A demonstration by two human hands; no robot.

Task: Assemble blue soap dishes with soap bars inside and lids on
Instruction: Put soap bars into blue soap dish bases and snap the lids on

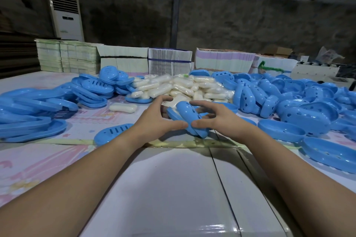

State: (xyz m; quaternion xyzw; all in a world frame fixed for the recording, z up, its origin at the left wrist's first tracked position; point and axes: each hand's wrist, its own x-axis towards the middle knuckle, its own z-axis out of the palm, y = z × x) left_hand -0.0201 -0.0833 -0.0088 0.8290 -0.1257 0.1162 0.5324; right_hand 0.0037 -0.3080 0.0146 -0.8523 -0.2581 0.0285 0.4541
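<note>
On the worktop (48, 159), soap bars (185, 86) piled far; our hands (154, 119) (217, 119) clamp a blue soap dish (187, 119) between lid stacks (38, 109).

Two bare forearms, sleeveless to the frame's edge, ended in the left hand (154, 119) and right hand (217, 119); neither wore gloves, rings or watch.

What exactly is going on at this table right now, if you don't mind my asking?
A person is putting together a blue soap dish, gripping it with the left hand and right hand above the table. Wrapped soap bars are heaped behind it, slotted lids piled to the left, perforated dish parts to the right.
</note>
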